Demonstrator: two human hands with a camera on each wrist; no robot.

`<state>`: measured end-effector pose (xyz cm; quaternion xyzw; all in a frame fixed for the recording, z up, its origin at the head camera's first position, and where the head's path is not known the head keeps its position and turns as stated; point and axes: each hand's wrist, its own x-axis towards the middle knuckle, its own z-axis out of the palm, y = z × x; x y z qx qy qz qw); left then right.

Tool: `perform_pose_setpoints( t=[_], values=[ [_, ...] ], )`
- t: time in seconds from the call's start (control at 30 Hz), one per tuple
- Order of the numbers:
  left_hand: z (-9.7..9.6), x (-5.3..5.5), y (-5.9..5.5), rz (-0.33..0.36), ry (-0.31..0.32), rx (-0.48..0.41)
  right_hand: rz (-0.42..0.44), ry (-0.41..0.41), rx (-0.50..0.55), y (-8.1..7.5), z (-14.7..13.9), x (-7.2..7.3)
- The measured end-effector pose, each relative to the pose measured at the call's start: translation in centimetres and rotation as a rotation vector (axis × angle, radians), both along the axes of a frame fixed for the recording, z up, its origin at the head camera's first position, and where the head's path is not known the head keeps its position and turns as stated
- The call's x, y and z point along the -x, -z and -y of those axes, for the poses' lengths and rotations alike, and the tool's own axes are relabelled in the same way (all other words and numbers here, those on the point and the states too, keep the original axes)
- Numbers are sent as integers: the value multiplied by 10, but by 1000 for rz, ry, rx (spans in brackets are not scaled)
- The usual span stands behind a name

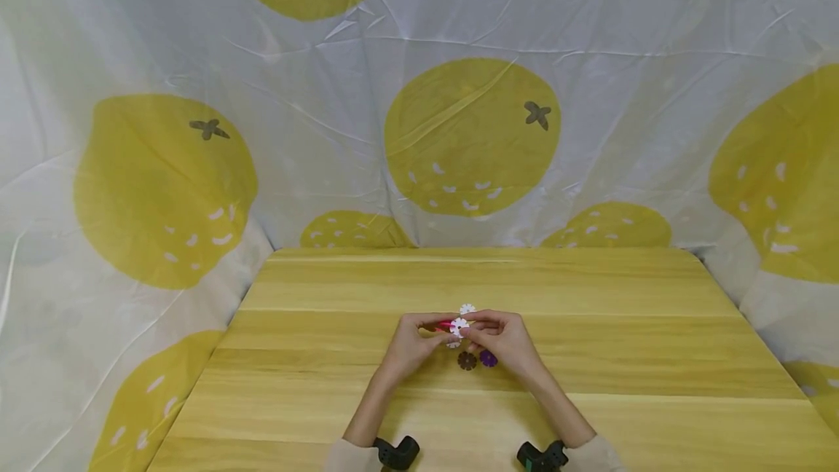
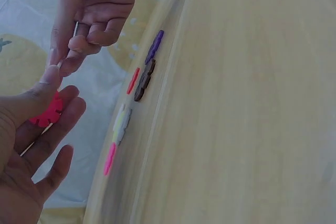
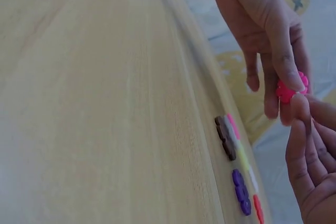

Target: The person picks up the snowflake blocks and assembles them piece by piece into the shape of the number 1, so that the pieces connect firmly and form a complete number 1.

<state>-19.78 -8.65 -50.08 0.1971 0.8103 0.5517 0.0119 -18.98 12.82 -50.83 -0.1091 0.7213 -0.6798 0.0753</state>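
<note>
My left hand (image 1: 411,347) pinches a pink notched disc, a snowflake-type building piece (image 2: 51,112), between thumb and fingers. My right hand (image 1: 510,344) pinches a white notched disc (image 1: 459,327) by its edge. The two discs meet between the fingertips, above the table; whether their slots are joined cannot be told. In the right wrist view the pink disc (image 3: 291,88) shows by the left thumb, and the right fingers (image 3: 298,153) come up to it from below. Below the hands, a brown disc (image 1: 467,360) and a purple disc (image 1: 488,358) lie on the table.
Another white disc (image 1: 467,309) lies just beyond the hands. Red, yellow and pink discs (image 2: 109,159) lie near the brown one in the left wrist view. The wooden table (image 1: 295,355) ends at a lemon-print cloth (image 1: 314,130). Black wrist devices (image 1: 397,453) sit at both cuffs.
</note>
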Motion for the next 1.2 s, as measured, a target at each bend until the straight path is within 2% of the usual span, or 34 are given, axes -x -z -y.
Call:
perform_pose_setpoints(
  t=[0.1, 0.23, 0.33, 0.63, 0.93, 1.07, 1.2],
  values=[
    [4, 2, 0, 3, -46, 29, 4, 10, -28, 2, 0, 2],
    [13, 5, -1, 37, -123, 27, -43, 11, -157, 6, 0, 8],
    [19, 6, -2, 55, -147, 19, -93, -20, -255, 10, 0, 12],
    [26, 8, 0, 84, -132, 13, -120, -95, -358, 13, 10, 19],
    [27, 7, 0, 90, -96, 20, -137, -65, -474, 11, 15, 20],
    [26, 6, -1, 77, -74, 37, -136, -59, -473, 12, 14, 20],
    [26, 6, -1, 56, -46, 36, -127, -81, -419, 12, 11, 19]
  ],
)
